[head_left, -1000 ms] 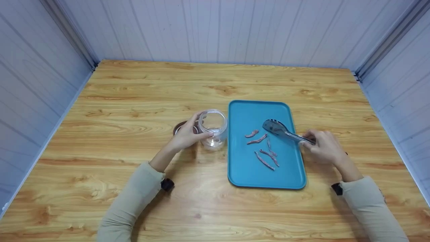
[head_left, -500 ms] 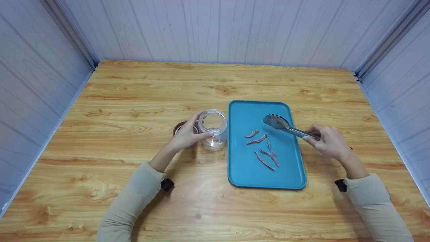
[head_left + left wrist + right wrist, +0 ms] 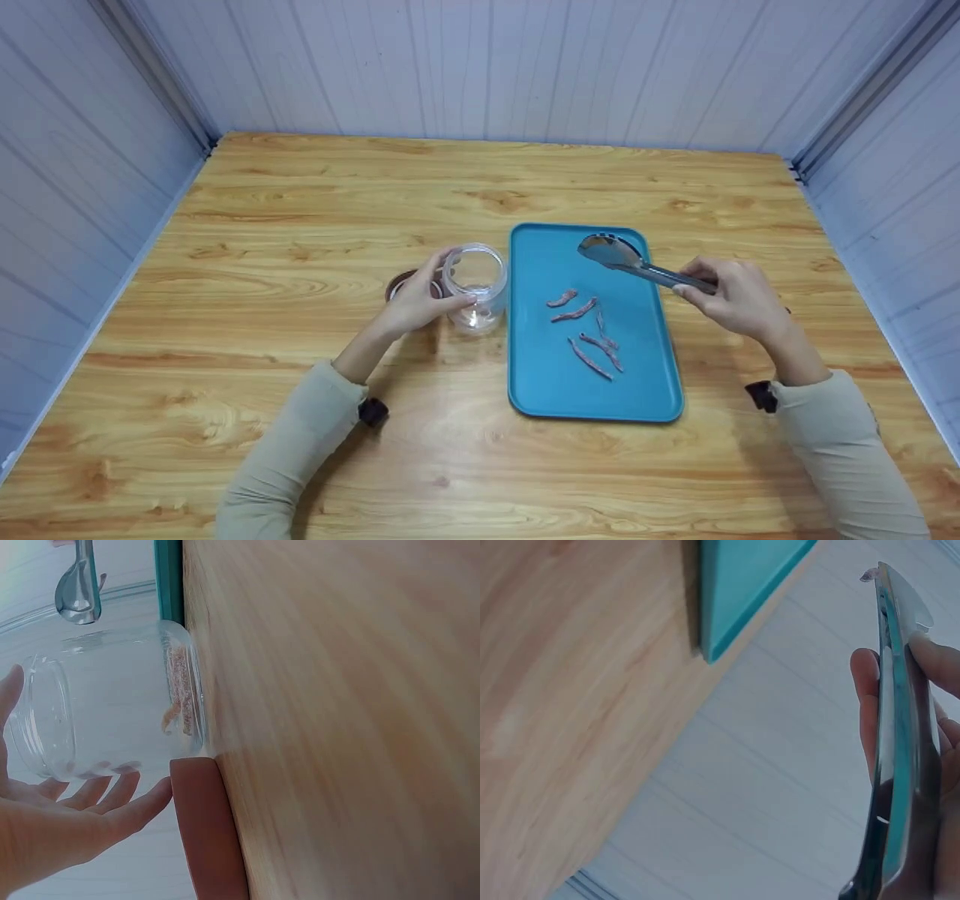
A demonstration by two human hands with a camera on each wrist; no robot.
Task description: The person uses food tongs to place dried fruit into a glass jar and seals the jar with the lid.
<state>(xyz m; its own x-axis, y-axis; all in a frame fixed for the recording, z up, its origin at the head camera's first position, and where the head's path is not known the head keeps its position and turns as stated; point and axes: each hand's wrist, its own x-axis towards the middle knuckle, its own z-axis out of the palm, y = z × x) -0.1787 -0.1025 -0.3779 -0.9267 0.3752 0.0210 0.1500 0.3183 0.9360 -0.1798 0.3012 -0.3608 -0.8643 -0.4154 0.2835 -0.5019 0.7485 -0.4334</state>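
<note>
My left hand [image 3: 418,300] holds a clear plastic jar [image 3: 477,311] upright on the table, thumb and fingers around its upper part. In the left wrist view a few reddish strips [image 3: 178,694] lie at the bottom of the jar. My right hand [image 3: 739,298] grips metal tongs [image 3: 649,271] above the blue tray [image 3: 547,394]. At the tongs' tip, in the right wrist view, a small bit of a strip [image 3: 868,574] pokes out. Several dried meat-like strips [image 3: 590,360] lie spread over the tray's middle.
A brown-red lid [image 3: 206,825] lies on the table beside the jar, partly behind my left hand. The tray stands close to the jar's right side. Pale panelled walls [image 3: 480,67] enclose the wooden table [image 3: 337,195] at the back and sides.
The tongs have risen from the tray's surface, and their head has shifted slightly toward the back. My right hand rose with them. My left hand and the jar stay where they were.
</note>
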